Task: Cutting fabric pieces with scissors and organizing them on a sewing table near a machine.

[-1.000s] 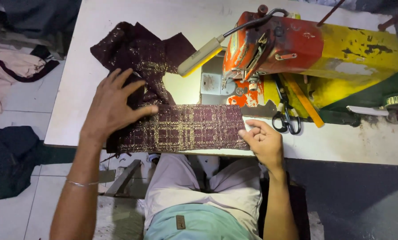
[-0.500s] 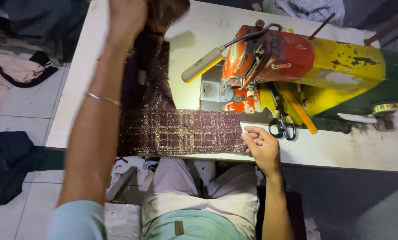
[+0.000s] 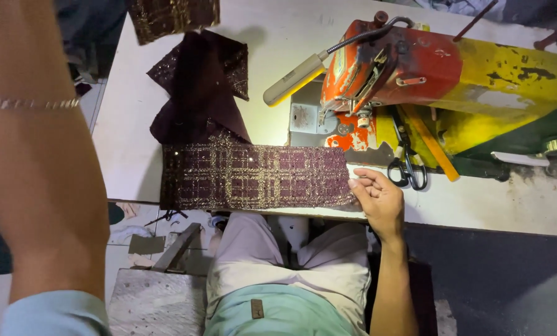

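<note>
Maroon fabric (image 3: pixel 253 177) with a gold check pattern lay flat across the near edge of the white table (image 3: pixel 278 43), a long band that ran from about 9 o'clock to the centre of the view. Its lower border followed the table edge almost exactly. The right hand (image 3: pixel 378 199) was closed in a pinch on the right end of this band, at about 4 o'clock from the centre, with the fingertips (image 3: pixel 355 184) on the cloth and the wrist hanging over the table edge.

From the left part of the band, a darker plain length of the same cloth (image 3: pixel 197 87) rose toward 12 o'clock, lifted off the table. The left forearm, with a thin bracelet (image 3: pixel 29 102), filled the 9 o'clock side of the view; the left hand itself was out of view above the top border, so I cannot tell its state.

At 2 o'clock stood the sewing machine (image 3: pixel 428 68), red-orange at the head and yellow behind, with a lamp (image 3: pixel 294 78) on a bent neck pointing toward the centre. Black scissors (image 3: pixel 408 163) lay just beside the machine base, near the right hand but not touching it. Open table surface remained at 12 o'clock between the lifted cloth and the machine, and also along the near edge at 3 o'clock.
</note>
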